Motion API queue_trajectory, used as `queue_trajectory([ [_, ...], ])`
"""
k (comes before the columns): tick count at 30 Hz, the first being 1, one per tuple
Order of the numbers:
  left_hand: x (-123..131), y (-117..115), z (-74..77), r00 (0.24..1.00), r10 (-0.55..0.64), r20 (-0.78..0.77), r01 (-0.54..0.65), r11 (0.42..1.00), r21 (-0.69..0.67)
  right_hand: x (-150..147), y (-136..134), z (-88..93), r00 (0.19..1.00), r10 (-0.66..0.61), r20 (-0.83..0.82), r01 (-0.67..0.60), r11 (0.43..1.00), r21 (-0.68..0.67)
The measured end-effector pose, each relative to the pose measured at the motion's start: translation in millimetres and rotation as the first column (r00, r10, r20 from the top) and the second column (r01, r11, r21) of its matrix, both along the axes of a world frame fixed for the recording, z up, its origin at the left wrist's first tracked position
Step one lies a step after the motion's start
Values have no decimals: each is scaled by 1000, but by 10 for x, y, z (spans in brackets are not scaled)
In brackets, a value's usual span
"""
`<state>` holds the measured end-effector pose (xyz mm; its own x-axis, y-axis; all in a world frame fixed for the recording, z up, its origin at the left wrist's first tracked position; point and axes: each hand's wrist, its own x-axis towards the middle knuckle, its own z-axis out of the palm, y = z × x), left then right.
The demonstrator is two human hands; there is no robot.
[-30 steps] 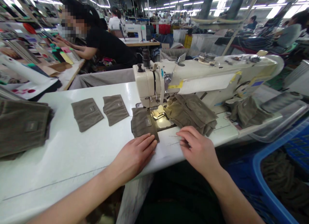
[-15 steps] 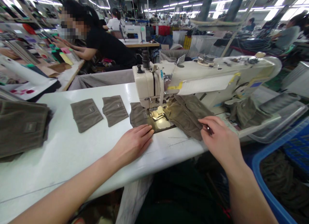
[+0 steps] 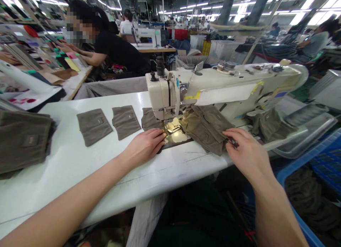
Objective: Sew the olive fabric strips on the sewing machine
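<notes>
Bright overhead strip lights (image 3: 282,6), warped edges

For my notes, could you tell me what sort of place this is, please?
Probably a garment factory: an industrial sewing machine, cut fabric panels beside it, and rows of further sewing stations beyond.

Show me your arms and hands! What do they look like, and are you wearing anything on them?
Both arms are bare. The left forearm and right forearm have no sleeves in view. The left hand and right hand have no gloves, and neither wrist shows a watch or bracelet.
</notes>
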<state>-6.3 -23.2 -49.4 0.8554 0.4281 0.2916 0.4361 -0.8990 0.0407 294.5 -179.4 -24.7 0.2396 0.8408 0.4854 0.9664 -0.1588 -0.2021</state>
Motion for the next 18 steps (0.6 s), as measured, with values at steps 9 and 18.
queue_trajectory([
  [9,31,205,28,1000,24,-9,-24,999,-24,56,5,-29,1000,-5,-9,5,999,-32],
  [18,35,202,-8,997,76,-9,-76,997,-21,166,60,-114,992,97,-79,-98,995,-3],
])
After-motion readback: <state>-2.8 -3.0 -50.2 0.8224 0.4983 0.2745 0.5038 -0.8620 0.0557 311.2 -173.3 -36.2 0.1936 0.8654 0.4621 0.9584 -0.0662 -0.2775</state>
